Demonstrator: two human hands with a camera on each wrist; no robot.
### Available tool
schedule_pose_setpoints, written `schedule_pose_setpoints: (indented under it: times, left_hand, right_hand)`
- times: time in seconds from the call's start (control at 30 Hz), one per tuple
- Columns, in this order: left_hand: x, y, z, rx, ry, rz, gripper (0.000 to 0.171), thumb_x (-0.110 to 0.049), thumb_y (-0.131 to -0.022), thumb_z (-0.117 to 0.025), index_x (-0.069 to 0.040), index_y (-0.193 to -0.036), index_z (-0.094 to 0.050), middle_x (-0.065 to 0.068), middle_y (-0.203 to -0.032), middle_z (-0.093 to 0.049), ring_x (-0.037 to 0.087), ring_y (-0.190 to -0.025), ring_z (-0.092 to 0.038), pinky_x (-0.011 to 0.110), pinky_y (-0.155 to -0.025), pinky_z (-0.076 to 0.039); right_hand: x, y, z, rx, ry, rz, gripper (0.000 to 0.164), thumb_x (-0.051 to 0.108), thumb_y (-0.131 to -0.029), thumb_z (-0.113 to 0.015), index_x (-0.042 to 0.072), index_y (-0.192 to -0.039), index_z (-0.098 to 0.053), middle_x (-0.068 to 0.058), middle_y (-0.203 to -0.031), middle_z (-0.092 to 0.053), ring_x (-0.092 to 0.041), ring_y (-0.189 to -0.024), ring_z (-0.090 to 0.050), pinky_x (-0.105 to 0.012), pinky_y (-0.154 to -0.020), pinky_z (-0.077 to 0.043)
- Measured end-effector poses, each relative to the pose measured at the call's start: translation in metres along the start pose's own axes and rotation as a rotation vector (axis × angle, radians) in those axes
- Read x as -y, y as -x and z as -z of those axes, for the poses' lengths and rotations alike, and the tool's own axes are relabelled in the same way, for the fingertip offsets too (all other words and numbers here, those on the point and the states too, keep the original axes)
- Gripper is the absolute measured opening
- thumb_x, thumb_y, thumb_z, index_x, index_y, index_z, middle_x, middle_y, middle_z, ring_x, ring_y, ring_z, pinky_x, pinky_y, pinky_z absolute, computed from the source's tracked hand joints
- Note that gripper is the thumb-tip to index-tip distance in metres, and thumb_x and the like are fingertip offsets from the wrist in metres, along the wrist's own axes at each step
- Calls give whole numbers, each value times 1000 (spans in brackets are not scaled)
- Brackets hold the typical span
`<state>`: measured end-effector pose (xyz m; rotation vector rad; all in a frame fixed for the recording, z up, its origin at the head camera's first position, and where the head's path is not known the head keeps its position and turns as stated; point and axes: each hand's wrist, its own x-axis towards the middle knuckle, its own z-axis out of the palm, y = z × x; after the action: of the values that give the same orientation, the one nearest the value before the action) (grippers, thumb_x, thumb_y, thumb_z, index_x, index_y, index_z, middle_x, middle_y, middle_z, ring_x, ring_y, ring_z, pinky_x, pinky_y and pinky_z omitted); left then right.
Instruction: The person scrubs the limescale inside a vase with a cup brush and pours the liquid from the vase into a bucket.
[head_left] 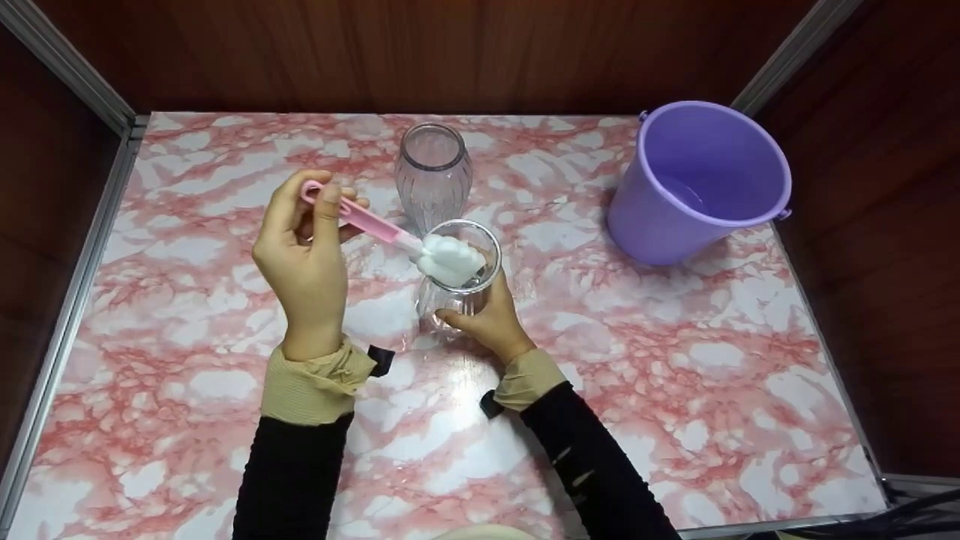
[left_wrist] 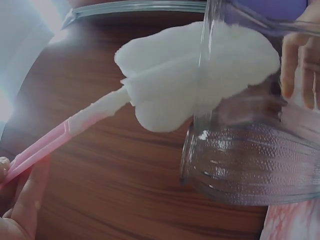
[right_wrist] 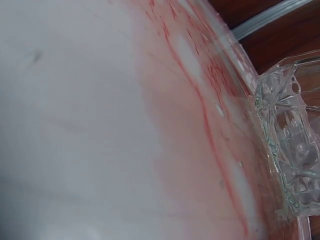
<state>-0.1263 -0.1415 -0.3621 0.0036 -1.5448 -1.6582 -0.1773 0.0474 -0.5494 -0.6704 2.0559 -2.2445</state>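
Observation:
My left hand (head_left: pixel 304 251) pinches the pink handle of a sponge bottle brush (head_left: pixel 364 221) between thumb and fingers. The brush's white sponge head (left_wrist: pixel 165 75) is partly inside the mouth of a clear glass (head_left: pixel 491 274), with its near part still outside the rim. My right hand (head_left: pixel 491 315) grips this glass around its side, thumb at the front. In the right wrist view only the glass's patterned base (right_wrist: pixel 292 145) shows, at the right edge; the hand is out of that view. A second ribbed glass vase (head_left: pixel 433 187) stands upright just behind the held glass.
A purple bucket (head_left: pixel 652 217) stands at the back right of the red-and-white marbled table (head_left: pixel 720 435). Dark wood-grain panels (head_left: pixel 450 56) with metal edging enclose the back and sides. A pale rim (head_left: pixel 486 532) shows at the bottom edge of the head view.

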Motion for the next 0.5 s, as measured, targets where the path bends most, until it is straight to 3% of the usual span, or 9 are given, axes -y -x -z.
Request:
schedule_pose_setpoints:
  times: [0.23, 0.5]
  left_hand:
    - [12, -4, 14, -54, 58, 75, 13, 2, -95, -67, 7, -107, -68, 24, -91, -72, 24, -77, -74, 33, -67, -62]
    - [34, -3, 34, -126, 201, 191, 12, -3, -96, -67, 6, -104, -70, 27, -92, -70, 30, -78, -74, 38, -65, -62]
  right_hand:
    - [1, 1, -1, -21, 0, -11, 105, -8, -66, -87, -5, -150, -25, -25, -143, -46, -33, -129, -51, -39, -115, -39]
    - [0, 0, -2, 4, -44, 14, 102, -11, -66, -85, -4, -149, -25, -25, -142, -45, -34, -130, -49, -41, -115, -39]
